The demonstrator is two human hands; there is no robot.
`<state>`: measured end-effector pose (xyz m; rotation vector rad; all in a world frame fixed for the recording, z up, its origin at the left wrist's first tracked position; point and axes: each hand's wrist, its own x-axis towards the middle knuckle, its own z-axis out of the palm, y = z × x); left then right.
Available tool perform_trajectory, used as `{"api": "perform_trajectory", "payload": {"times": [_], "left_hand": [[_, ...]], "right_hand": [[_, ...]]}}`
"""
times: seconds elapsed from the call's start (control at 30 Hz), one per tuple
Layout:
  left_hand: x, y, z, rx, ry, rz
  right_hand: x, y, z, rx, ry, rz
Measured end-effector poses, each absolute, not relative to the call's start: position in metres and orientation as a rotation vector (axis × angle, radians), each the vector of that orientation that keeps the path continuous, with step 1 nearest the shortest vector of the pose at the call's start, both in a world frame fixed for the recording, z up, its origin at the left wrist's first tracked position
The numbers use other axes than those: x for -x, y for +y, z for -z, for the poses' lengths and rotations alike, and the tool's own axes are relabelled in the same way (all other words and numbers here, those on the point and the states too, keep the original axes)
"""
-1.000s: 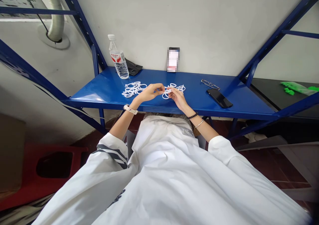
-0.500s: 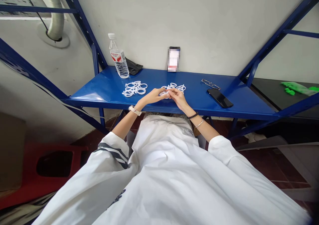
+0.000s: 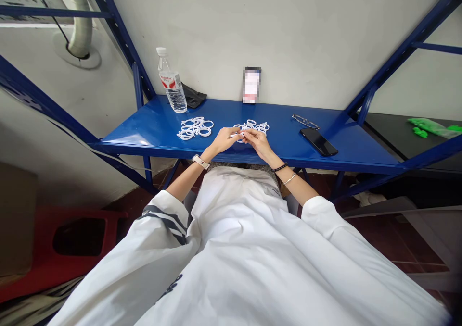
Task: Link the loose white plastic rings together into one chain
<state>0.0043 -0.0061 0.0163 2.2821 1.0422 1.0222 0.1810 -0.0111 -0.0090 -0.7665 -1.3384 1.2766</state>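
Observation:
My left hand (image 3: pixel 224 140) and my right hand (image 3: pixel 258 140) meet over the front part of the blue table (image 3: pixel 277 138). Between their fingertips is a small white ring-shaped piece (image 3: pixel 243 134), pinched from both sides and partly covered by the fingers. Just behind my hands lies a pile of white rings (image 3: pixel 263 128), apparently plastic, some of it hidden by my fingers. To the left of my left hand rests a second pile of similar white rings (image 3: pixel 195 128).
A water bottle (image 3: pixel 173 88) and a black pouch (image 3: pixel 195 96) stand at the back left. One phone (image 3: pixel 251 85) leans against the wall. At the right lie glasses (image 3: pixel 305 122) and a dark phone (image 3: pixel 319 142). Blue frame posts (image 3: pixel 375 83) flank the table.
My left hand has drawn in its fingers and its wrist has shifted slightly right, so more of the white piece shows. My right hand stays nearly in place.

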Motion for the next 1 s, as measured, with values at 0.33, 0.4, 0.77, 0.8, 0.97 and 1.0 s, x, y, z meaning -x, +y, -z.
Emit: {"api": "perform_trajectory", "payload": {"times": [0.33,0.4,0.77,0.8,0.97,1.0], "left_hand": [[-0.0067,-0.0100,-0.0154,-2.296,1.089,-1.107],[-0.0064,-0.0099,-0.0162,-2.278,1.061,-1.099],[-0.0089,-0.0060,-0.0105,-2.212,1.059,-1.136],[-0.0100,-0.0058,-0.0097,-2.202,1.056,-1.139],[-0.0132,-0.0053,-0.0082,-2.182,1.017,-1.132],[-0.0132,-0.0053,-0.0085,-2.189,1.011,-1.127]], "right_hand": [[-0.1813,-0.0114,0.0095,0.712,-1.335,-1.267],[-0.1812,-0.0119,0.0093,0.702,-1.334,-1.256],[-0.1798,-0.0139,0.0073,0.745,-1.367,-1.215],[-0.1802,-0.0136,0.0076,0.751,-1.371,-1.209],[-0.1826,-0.0114,0.0095,0.779,-1.383,-1.188],[-0.1829,-0.0109,0.0098,0.776,-1.375,-1.202]]}}
